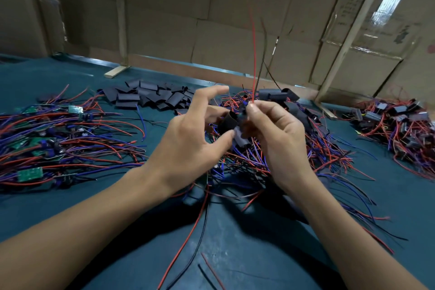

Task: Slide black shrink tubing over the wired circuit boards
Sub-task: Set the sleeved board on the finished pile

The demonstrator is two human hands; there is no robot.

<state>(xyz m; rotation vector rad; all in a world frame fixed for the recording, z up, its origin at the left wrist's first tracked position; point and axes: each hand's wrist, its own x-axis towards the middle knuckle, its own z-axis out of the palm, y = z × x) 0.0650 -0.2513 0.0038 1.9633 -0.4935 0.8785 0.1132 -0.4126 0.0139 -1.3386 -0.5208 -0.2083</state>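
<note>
Far left on the teal mat (47, 209): heap of bare green circuit boards (30, 174) w/ red, blue & purple leads, blurred, boards half buried so can't count them. Behind it, near the cardboard wall (164, 7), pile of flat black tubing pieces (146, 96). My left hand (188, 139) comes up from bottom-left, forearm cut off by the frame edge; back of hand faces me, index raised & loosely bent, thumb tip pressed on the shrink tube (231, 125). Other fingers sit behind the tube, so I take it as a pinch but can't see the far side. Tube is held up over the centre wire tangle (247, 162), between both hands; long axis runs roughly upper-left to lower-right, open round end toward upper left. The board inside it is hidden; only a bit of blue part shows at my right fingertips. A red lead (253, 54) & a dark lead (262, 54) stick almost straight up from there, tops motion-blurred. My right hand (275, 134), wrist bent in from lower right, fingers curled, pinches those leads at their base. Far right: another heap, tubed boards (400, 120), edge cropped.
</note>
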